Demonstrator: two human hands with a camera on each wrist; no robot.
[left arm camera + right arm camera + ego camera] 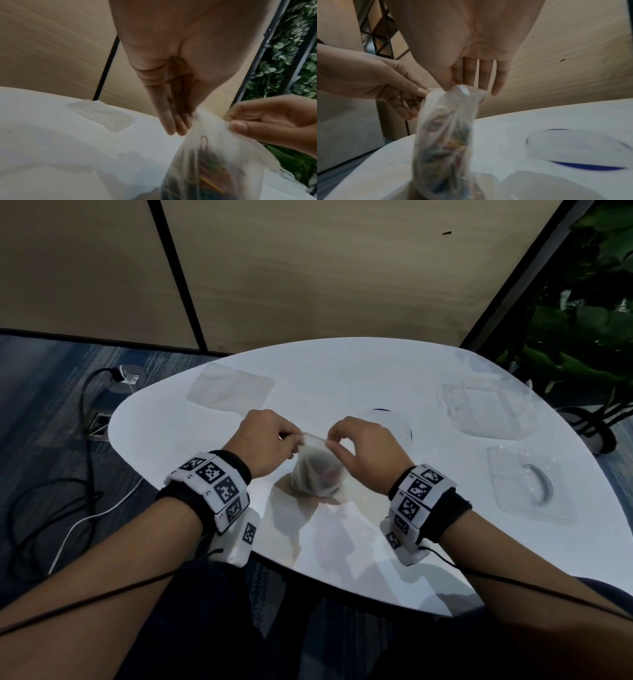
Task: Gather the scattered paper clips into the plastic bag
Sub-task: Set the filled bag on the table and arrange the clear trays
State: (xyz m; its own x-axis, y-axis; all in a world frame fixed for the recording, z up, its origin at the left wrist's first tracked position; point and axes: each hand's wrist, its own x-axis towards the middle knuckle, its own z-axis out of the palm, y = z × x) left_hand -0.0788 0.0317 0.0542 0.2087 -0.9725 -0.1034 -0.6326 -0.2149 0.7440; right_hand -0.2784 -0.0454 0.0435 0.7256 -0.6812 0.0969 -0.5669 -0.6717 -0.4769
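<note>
Hands (267, 440) (366, 446) pinch plastic bag (317, 474) top edge; paper clips (207, 171) inside.

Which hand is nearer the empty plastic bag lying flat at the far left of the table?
Left. The left hand pinches the filled bag just below the empty bag; the right hand is farther right, across the filled bag.

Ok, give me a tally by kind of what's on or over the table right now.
Plastic bags: 2, bag of clips, flat bag
Clear trays: 2, far tray, near tray
White round dish: 1
Total: 5
</note>
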